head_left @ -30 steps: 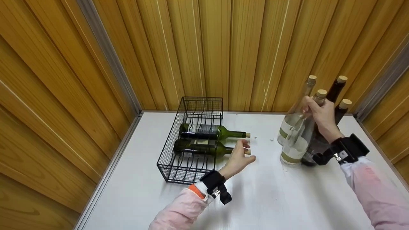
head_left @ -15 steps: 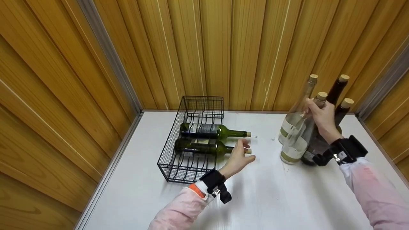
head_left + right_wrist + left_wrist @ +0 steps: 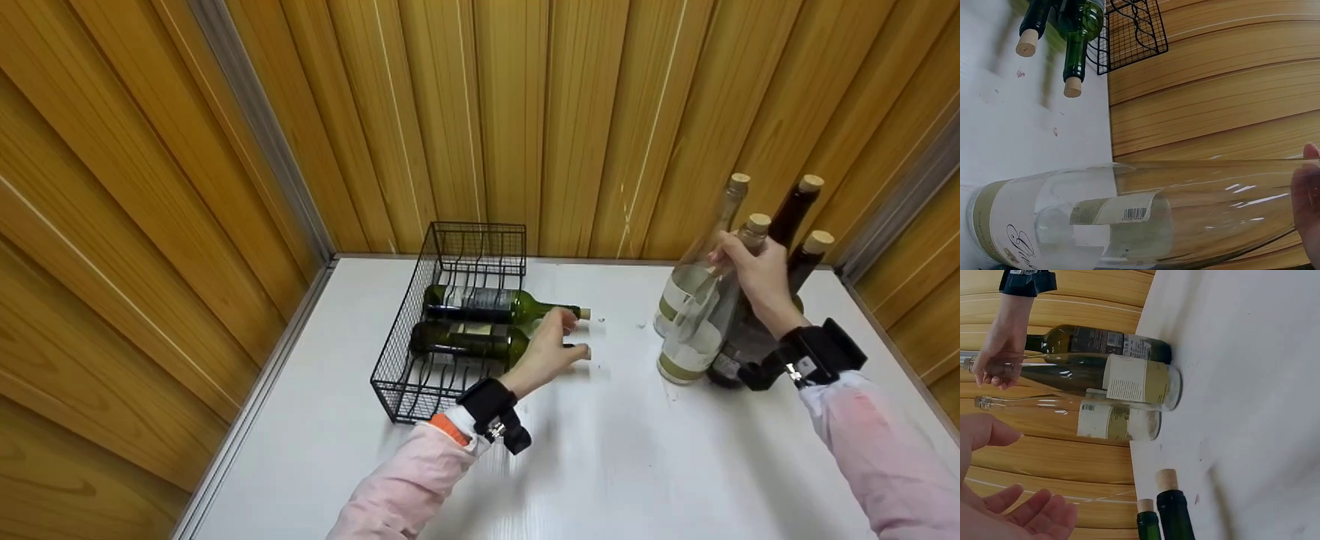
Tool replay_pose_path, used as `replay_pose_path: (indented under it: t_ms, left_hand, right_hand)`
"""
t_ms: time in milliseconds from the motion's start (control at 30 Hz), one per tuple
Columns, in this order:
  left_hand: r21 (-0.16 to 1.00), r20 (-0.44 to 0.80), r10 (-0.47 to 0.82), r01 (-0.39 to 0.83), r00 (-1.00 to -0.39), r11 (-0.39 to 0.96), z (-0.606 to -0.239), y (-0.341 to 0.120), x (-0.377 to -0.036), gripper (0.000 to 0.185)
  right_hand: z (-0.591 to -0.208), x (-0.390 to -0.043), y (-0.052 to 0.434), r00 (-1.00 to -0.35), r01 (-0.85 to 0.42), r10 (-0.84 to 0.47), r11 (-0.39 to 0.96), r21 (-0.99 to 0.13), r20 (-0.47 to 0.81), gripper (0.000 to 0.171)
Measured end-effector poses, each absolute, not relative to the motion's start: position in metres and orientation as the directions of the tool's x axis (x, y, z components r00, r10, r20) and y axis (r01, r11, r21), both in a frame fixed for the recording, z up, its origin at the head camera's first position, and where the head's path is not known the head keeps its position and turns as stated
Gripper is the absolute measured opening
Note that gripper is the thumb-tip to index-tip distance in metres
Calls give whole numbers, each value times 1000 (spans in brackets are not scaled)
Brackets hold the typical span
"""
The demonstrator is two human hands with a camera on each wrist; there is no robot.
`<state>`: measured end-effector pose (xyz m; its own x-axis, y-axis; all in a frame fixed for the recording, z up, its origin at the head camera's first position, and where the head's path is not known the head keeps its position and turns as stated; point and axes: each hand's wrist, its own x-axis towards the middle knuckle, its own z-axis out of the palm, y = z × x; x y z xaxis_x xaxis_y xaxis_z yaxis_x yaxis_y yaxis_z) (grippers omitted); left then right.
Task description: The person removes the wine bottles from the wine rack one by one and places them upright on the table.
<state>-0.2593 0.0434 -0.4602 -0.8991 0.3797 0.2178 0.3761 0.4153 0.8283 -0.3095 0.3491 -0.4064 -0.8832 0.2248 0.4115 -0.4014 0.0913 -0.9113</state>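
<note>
Around the neck of a clear corked bottle (image 3: pixel 686 349) my right hand (image 3: pixel 761 277) is curled, and the bottle stands upright on the table. The right wrist view shows its cream and olive label (image 3: pixel 1010 225) close up. My left hand (image 3: pixel 544 352) hovers over the necks of two green wine bottles. Its fingers (image 3: pixel 1030 509) are loosely bent and the thumb is spread apart, with nothing between them. The farther green bottle (image 3: pixel 480 304) and the nearer green bottle (image 3: pixel 465 341) lie side by side in a black wire rack (image 3: pixel 480 244), corks pointing right.
Another clear bottle (image 3: pixel 679 296) and two dark corked bottles, one at the back (image 3: pixel 791 214) and one in front (image 3: pixel 801 270), stand close around the gripped one. Wood-panelled walls (image 3: pixel 585 127) enclose the white table (image 3: pixel 630 457). Small specks lie between rack and bottles.
My left hand has shifted a little to the left and away from me over the green bottle necks. My right hand keeps its grip on the clear bottle, which has hardly moved.
</note>
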Motion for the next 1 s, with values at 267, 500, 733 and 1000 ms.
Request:
replay_pose_path:
  t_ms: [267, 500, 733, 1000]
  left_hand:
    - [755, 193, 368, 377, -910, 536, -425, 7, -280, 36]
    - [685, 174, 276, 318, -945, 656, -404, -43, -307, 36]
    - [607, 135, 115, 174, -984, 775, -406, -95, -329, 32]
    - [481, 78, -42, 0, -996, 877, -415, -144, -336, 50]
  right_hand:
    - [-382, -293, 353, -917, -300, 142, 370, -879, 372, 30]
    - [-356, -287, 353, -881, -359, 127, 448, -819, 455, 61]
    - [-323, -268, 323, -745, -538, 129, 464, -704, 655, 59]
    - [-322, -262, 286, -478, -746, -32, 542, -387, 878, 46]
